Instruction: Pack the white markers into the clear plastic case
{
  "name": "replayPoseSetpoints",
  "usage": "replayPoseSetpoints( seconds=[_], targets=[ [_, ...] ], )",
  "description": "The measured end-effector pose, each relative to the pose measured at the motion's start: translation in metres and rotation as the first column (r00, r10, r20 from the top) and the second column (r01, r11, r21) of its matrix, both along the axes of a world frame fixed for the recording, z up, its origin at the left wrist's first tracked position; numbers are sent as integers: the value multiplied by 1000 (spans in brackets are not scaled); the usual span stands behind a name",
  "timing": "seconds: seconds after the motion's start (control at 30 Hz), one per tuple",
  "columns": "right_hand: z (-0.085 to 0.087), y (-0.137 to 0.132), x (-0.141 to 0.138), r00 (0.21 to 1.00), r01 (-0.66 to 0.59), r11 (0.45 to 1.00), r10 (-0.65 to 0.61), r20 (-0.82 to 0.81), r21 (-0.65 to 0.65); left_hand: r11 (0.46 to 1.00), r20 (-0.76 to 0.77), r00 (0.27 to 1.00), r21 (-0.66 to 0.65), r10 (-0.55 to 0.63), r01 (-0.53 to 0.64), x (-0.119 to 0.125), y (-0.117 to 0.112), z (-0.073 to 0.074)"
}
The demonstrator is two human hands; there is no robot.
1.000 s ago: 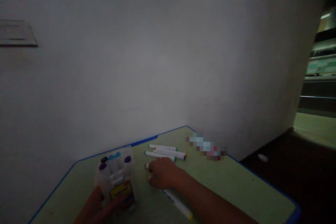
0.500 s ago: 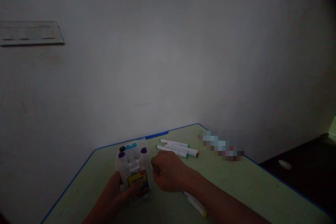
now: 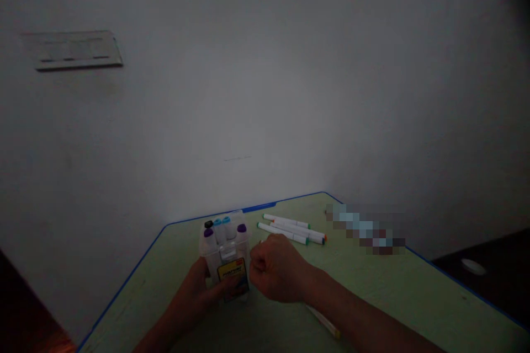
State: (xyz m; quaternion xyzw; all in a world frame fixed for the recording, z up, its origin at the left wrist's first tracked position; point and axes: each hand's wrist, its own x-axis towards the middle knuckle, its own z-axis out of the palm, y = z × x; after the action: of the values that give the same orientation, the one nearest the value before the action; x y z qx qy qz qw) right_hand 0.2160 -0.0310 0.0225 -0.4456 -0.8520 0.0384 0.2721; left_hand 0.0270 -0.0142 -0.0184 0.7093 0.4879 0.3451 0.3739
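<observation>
A clear plastic marker case (image 3: 212,262) stands tilted slightly on the table, a yellow and black label on its front. Purple, black and light-blue capped markers (image 3: 226,227) poke up inside it. My left hand (image 3: 202,292) grips the case from the left, thumb across the label. Close against the case's right side is my right hand (image 3: 275,267), its fingers curled closed; whatever they may hold is hidden. Beyond it several white markers (image 3: 290,229) with green, orange and dark ends lie in a loose pile. A yellow-ended marker (image 3: 325,322) lies partly under my right forearm.
The pale green table (image 3: 397,292) has a blue edge and meets a grey wall (image 3: 265,94). A blurred-out object (image 3: 364,227) lies near the right edge. A switch panel (image 3: 78,51) is on the wall, upper left. A white oval thing (image 3: 473,267) lies on the dark floor.
The whole view has shifted, so everything sits further right in the picture. My left hand still grips the case, and my right hand stays closed beside it.
</observation>
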Motion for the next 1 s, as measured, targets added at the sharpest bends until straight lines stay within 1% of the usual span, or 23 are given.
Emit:
replayPoseSetpoints(
  seconds=[0.07,0.23,0.3,0.43,0.53,0.7,0.73,0.8,0.87,0.93,1.0],
  targets=[
    [-2,1,0,999,12,1000,-12,-46,-2,1000,16,1000,-15,-25,25,1,0,1],
    [-8,4,2,985,68,997,-65,-157,18,999,28,999,-17,35,-35,1,0,0],
    [-10,6,3,982,76,997,-69,-173,34,999,36,999,-28,30,-29,0,0,-2],
    [-12,8,5,979,90,996,-84,-187,22,999,56,998,-51,1,2,-1,1,-3],
    [-13,9,6,982,62,998,-59,-179,13,998,66,998,-59,-25,29,0,1,-1],
    [-14,9,7,989,37,999,-34,-145,22,998,77,997,-58,-13,18,1,0,0],
    [-14,9,7,990,31,999,-28,-140,20,998,84,996,-62,-25,30,1,0,-1],
    [-14,9,8,991,17,1000,-17,-136,0,995,102,993,-73,-55,63,1,0,-1],
    [-15,10,8,991,7,999,-12,-137,-37,995,99,993,-70,-58,65,1,0,-2],
    [-16,12,9,989,-14,995,0,-147,-97,997,67,997,-60,-40,44,1,0,-2],
    [-18,15,11,985,-69,981,38,-167,-183,998,36,999,-47,-40,42,1,-1,0]
  ],
)
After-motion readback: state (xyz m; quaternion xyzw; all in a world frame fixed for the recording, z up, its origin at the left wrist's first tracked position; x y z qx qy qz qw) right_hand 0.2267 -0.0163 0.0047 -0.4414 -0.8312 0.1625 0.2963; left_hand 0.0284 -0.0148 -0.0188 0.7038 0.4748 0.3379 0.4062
